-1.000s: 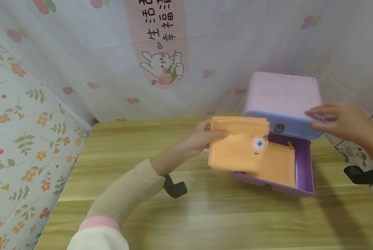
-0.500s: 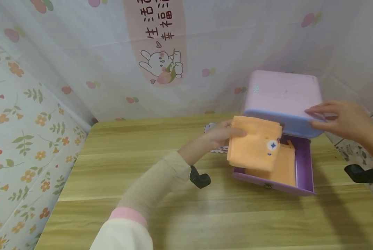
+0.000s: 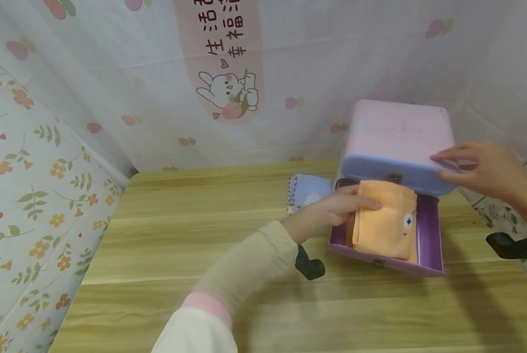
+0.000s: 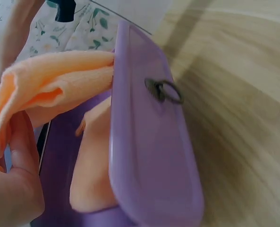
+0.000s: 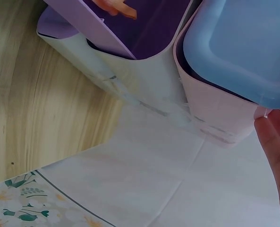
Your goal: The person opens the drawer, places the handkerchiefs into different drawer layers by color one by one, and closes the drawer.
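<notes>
My left hand [image 3: 340,203] pinches a folded orange towel [image 3: 384,223] at its left edge, thumb on top. The towel, with a round star patch, hangs over an open purple drawer [image 3: 430,233]. Inside that drawer lies another orange cloth [image 4: 93,165], mostly covered in the head view. Above the drawer sits a pink box [image 3: 400,127] with a blue front [image 3: 378,169]. My right hand [image 3: 488,169] touches the box's right front corner with fairly straight fingers; in the right wrist view its fingertips [image 5: 267,127] rest at the box's edge.
Folded blue cloths [image 3: 313,187] with a striped edge lie on the wooden table [image 3: 166,235], left of the drawer. A ring pull [image 4: 163,91] sticks out from the drawer front. A printed curtain [image 3: 307,68] hangs behind the table.
My left hand has carried the orange towel rightward and lowered it over the purple drawer. The blue cloths on the table have come into view. My right hand stays on the box.
</notes>
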Demonstrator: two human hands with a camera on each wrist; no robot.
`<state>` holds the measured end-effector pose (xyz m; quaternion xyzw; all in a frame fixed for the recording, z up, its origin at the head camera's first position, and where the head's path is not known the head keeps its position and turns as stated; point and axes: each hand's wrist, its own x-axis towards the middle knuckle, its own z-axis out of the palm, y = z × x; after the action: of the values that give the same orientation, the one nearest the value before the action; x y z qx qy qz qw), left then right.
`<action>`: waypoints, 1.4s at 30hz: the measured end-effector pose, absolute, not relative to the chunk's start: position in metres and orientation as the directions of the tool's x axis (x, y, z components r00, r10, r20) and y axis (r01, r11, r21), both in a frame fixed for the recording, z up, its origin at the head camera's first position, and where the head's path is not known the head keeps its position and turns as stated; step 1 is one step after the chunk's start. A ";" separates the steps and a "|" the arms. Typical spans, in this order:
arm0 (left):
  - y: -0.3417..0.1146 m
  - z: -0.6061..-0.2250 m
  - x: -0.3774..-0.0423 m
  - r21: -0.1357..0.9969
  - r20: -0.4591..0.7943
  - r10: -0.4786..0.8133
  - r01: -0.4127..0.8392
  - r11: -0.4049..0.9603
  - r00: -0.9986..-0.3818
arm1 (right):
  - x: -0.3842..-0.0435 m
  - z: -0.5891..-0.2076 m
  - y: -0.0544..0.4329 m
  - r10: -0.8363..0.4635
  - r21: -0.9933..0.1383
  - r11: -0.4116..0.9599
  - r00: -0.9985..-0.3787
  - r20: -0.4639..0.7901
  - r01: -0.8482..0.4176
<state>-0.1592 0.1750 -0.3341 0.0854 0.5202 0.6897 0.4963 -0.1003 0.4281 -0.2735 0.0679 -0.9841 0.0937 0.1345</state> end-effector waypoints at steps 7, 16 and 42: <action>0.191 -0.344 -0.153 0.783 -0.425 0.756 -0.621 0.031 -0.498 | -0.100 -0.276 0.427 -0.123 -0.169 0.969 -0.948 0.293 -0.178; 0.215 -0.350 -0.145 0.797 -0.451 0.701 -0.603 0.038 -0.552 | -0.100 -0.276 0.427 -0.113 -0.179 0.969 -0.952 0.284 -0.169; 0.197 -0.344 -0.160 0.864 -0.479 0.550 -0.477 0.160 -0.684 | -0.098 -0.272 0.427 -0.083 -0.191 0.972 -0.964 0.252 -0.134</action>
<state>-0.1597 0.1967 -0.3438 0.0283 0.6501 0.6475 0.3967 -0.0981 0.4268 -0.2716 0.0550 -0.9856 0.1037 0.1220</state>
